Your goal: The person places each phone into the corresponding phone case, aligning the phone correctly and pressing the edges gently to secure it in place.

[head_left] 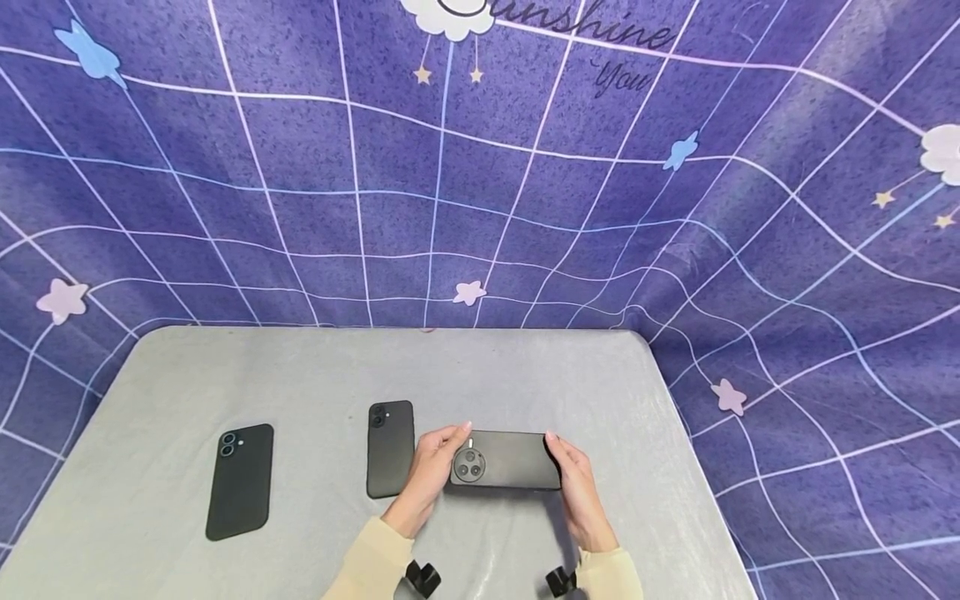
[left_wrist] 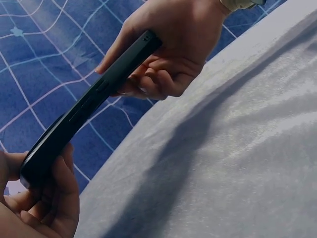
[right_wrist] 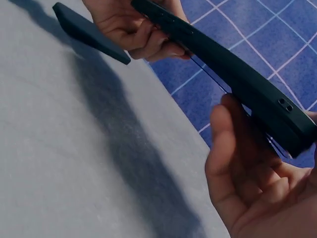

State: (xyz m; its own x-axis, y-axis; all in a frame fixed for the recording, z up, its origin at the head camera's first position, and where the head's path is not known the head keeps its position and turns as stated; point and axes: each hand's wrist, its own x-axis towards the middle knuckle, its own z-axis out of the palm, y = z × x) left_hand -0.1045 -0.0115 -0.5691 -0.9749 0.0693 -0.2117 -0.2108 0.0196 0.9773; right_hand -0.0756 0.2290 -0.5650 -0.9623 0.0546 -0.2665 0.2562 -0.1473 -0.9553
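Observation:
Both hands hold a black phone (head_left: 517, 460) sideways above the table, its back with a round camera ring facing up. My left hand (head_left: 431, 468) grips the camera end, thumb on top and fingers curled beneath. At the other end, my right hand (head_left: 579, 487) grips it the same way. From the left wrist, the slim phone (left_wrist: 89, 106) shows edge-on between both hands. In the right wrist view, a thin dark edge (right_wrist: 210, 74) stands slightly apart below the phone's body (right_wrist: 237, 69).
A second black phone (head_left: 391, 454) lies back up just left of my left hand. Farther left lies another black phone (head_left: 242, 487), also back up. A pale grey cloth covers the table (head_left: 315, 367). Behind it and at the right hangs a purple gridded curtain (head_left: 390, 208).

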